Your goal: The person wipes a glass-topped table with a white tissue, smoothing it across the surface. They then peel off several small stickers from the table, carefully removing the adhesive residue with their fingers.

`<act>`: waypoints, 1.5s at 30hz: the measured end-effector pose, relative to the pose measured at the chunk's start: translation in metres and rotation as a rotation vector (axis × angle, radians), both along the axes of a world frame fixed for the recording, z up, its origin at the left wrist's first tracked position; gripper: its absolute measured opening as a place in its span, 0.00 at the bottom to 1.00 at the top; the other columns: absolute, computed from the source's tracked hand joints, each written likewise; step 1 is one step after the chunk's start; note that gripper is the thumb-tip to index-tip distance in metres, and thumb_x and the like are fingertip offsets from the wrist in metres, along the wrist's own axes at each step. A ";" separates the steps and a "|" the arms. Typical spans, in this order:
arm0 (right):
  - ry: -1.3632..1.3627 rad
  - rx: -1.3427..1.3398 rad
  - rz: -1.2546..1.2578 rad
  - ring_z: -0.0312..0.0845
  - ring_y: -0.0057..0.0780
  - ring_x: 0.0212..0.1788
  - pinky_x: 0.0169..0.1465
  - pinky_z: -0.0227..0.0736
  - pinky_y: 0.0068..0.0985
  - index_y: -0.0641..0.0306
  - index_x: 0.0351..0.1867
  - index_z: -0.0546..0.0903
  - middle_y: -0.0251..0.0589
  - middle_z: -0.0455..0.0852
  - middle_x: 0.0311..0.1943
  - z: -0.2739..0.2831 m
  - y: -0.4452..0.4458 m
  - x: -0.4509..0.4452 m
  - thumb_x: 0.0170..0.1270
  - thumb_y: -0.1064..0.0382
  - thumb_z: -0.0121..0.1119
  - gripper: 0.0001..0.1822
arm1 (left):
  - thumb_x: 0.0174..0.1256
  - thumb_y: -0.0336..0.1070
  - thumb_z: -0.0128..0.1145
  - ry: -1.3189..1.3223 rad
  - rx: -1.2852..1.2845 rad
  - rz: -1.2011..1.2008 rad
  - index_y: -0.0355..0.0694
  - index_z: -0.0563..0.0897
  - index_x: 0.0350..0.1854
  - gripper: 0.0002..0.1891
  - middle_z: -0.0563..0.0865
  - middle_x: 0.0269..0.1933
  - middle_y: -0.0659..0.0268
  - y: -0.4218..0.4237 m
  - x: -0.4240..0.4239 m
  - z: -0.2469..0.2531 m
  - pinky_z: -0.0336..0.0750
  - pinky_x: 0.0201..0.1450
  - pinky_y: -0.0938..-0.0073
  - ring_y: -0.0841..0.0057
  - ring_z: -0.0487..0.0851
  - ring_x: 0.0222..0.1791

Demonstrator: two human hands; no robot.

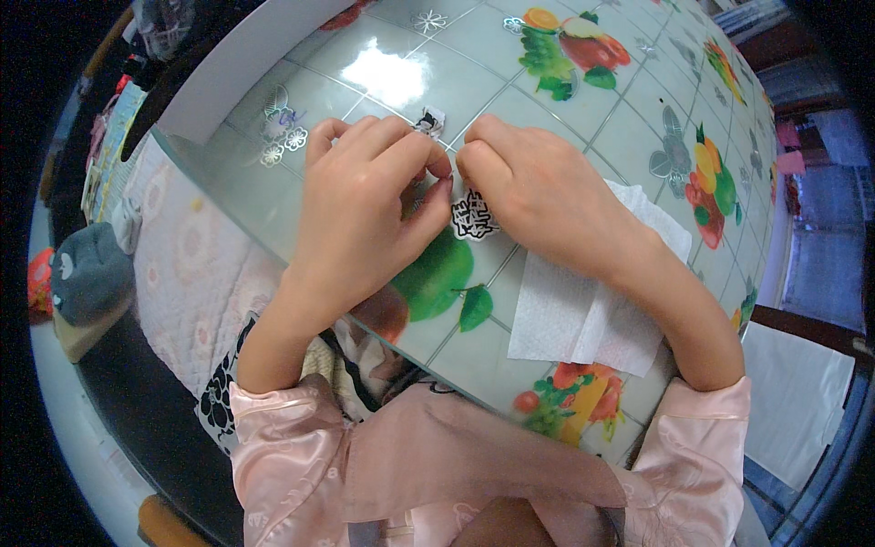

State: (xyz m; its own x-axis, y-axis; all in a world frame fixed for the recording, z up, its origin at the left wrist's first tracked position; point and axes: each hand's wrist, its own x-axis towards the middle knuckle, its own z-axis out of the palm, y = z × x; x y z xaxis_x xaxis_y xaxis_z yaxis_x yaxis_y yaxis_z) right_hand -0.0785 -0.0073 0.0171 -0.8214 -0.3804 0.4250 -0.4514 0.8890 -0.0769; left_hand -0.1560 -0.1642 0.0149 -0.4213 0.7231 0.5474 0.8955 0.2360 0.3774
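Note:
My left hand [372, 195] is over the table with fingers curled and thumb and index fingertip nearly together; whether a small item lies between them cannot be made out. Close to its right, my right hand [530, 184] has its fingers folded in, the fingertips hidden. Below the gap between the hands, a black-and-white cut-out sticker [472, 217] with printed characters lies partly under my right hand. A small crumpled black-and-white scrap [431, 122] sits just beyond my left fingers. Under my right wrist is a white tissue [581, 314].
A glossy tablecloth [478, 82] with fruit prints and grid lines covers the table, whose near edge runs diagonally below my forearms. A white raised board [219, 75] borders the table at the upper left. A pale quilted cloth [184, 267] and a grey plush item [92, 273] are at the left.

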 end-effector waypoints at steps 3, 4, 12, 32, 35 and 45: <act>-0.036 -0.035 0.002 0.76 0.38 0.26 0.28 0.72 0.30 0.67 0.26 0.69 0.45 0.72 0.27 0.001 0.002 0.000 0.49 0.68 0.50 0.05 | 0.42 0.30 0.59 -0.017 0.006 0.003 0.43 0.75 0.22 0.05 0.73 0.22 0.71 -0.001 0.000 0.001 0.60 0.40 0.71 0.74 0.74 0.27; -0.059 -0.066 0.004 0.76 0.39 0.26 0.28 0.72 0.31 0.68 0.26 0.69 0.45 0.72 0.27 0.002 0.003 0.001 0.49 0.68 0.50 0.05 | 0.42 0.30 0.59 -0.021 0.003 0.002 0.43 0.75 0.22 0.05 0.73 0.22 0.71 -0.001 0.000 0.001 0.60 0.40 0.71 0.74 0.74 0.27; -0.056 -0.057 0.034 0.76 0.39 0.26 0.28 0.73 0.30 0.69 0.26 0.69 0.46 0.72 0.27 0.001 0.006 0.000 0.48 0.69 0.50 0.06 | 0.42 0.30 0.59 -0.007 -0.015 0.007 0.43 0.75 0.22 0.05 0.73 0.22 0.71 -0.001 0.000 0.000 0.60 0.40 0.71 0.74 0.74 0.28; -0.232 -0.280 0.054 0.75 0.47 0.33 0.37 0.71 0.36 0.70 0.30 0.69 0.49 0.73 0.30 0.007 0.010 0.002 0.51 0.70 0.49 0.06 | 0.43 0.30 0.59 -0.015 -0.026 0.006 0.43 0.76 0.22 0.05 0.74 0.23 0.71 0.000 0.000 -0.001 0.60 0.40 0.71 0.75 0.74 0.28; -0.178 -0.131 0.046 0.75 0.45 0.32 0.36 0.71 0.35 0.70 0.29 0.69 0.48 0.73 0.29 0.001 0.009 -0.001 0.50 0.69 0.49 0.06 | 0.43 0.30 0.59 -0.008 -0.017 0.007 0.43 0.76 0.22 0.05 0.74 0.23 0.71 0.000 -0.001 -0.002 0.60 0.41 0.71 0.75 0.74 0.28; -0.187 -0.168 0.090 0.74 0.46 0.32 0.35 0.70 0.35 0.70 0.27 0.69 0.49 0.73 0.28 0.007 0.011 0.004 0.51 0.70 0.49 0.04 | 0.43 0.30 0.59 -0.019 -0.027 0.002 0.43 0.76 0.22 0.05 0.74 0.23 0.70 -0.001 0.000 -0.001 0.61 0.41 0.70 0.74 0.74 0.28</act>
State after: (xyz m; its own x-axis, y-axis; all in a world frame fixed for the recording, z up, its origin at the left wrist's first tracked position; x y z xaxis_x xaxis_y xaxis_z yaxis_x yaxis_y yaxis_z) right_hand -0.0749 0.0040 0.0241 -0.8575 -0.3927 0.3323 -0.4925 0.8134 -0.3097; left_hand -0.1563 -0.1648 0.0144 -0.4331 0.7364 0.5198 0.8877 0.2484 0.3877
